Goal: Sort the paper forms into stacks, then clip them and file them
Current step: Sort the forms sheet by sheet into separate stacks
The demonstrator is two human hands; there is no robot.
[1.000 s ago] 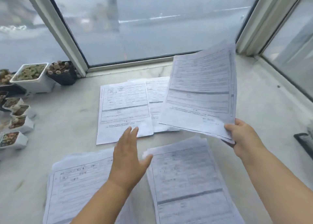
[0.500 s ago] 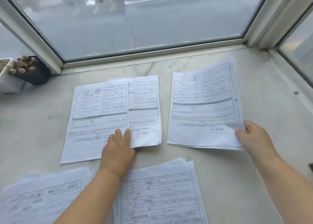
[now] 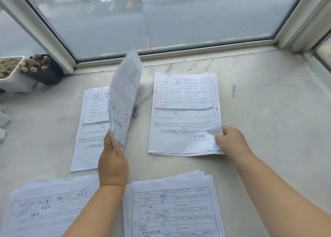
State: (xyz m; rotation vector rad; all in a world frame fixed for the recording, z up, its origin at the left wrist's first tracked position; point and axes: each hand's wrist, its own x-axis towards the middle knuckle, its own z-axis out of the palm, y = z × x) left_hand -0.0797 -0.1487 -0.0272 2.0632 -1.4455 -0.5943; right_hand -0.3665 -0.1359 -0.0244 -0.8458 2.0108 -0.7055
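Note:
Printed paper forms lie on a pale marble sill [image 3: 268, 111]. My left hand [image 3: 112, 161] pinches the lower edge of one form [image 3: 125, 96] and holds it upright, blurred, above a flat form [image 3: 89, 129] on the left. My right hand [image 3: 232, 143] grips the lower right corner of a thin stack [image 3: 184, 114] that lies flat on the right. Two thicker stacks sit near me: one at lower left [image 3: 46, 210], one at lower middle [image 3: 172, 206].
Window frames [image 3: 170, 52] close off the sill at the back and on the right. A white planter [image 3: 12, 75] and a black pot of succulents [image 3: 43, 70] stand at the far left.
My left hand has picked up the form it was pressing and lifted it upright. My right hand has set its stack flat and still holds the corner.

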